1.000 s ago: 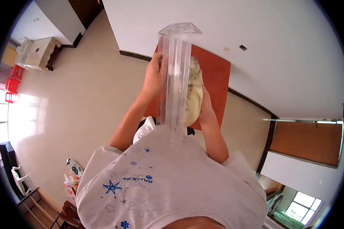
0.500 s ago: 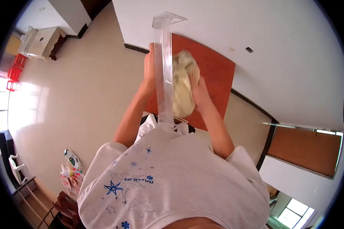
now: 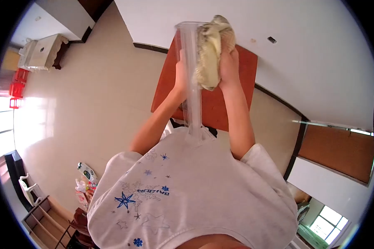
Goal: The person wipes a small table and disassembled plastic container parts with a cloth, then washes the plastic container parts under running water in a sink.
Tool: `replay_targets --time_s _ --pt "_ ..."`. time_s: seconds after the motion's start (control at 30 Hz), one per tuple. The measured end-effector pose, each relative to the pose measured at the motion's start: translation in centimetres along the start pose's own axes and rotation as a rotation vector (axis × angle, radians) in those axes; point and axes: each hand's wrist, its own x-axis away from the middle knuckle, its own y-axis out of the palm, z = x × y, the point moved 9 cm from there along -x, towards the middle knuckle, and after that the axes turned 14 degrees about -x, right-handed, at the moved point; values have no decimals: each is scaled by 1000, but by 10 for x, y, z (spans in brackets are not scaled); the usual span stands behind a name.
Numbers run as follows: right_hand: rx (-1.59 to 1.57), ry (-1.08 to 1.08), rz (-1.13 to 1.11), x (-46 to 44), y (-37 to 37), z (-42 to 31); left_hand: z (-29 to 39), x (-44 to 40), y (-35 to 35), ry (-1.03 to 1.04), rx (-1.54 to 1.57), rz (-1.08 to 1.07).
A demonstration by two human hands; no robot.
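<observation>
A long, clear plastic box stands lengthwise in front of me, its near end by my shirt and its flanged far end over the red tabletop. My left hand grips its left side, the fingers partly behind the see-through wall. In my right hand is a bunched pale yellow cloth with darker patches. The cloth lies against the right side of the box, near its far end. My right fingers are wrapped round the cloth and partly sunk in its folds.
Beneath my hands is a red-brown table beside a white wall. A cloth-covered table and red crates stand at the far left. Bags sit on the floor at lower left, near a wooden shelf.
My right hand has moved the cloth along the box towards its far end. The box and my left hand have shifted slightly right in view.
</observation>
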Motion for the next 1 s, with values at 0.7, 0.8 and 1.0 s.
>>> replay_targets --time_s 0.7,0.8,1.0 --pt "450 3 -246 99 47 -24 12 28 21 62 453 -203" --pt "344 -163 -111 71 54 -59 22 28 33 89 339 -172" --pt "197 -60 -210 70 58 -43 51 21 18 230 -38 -189"
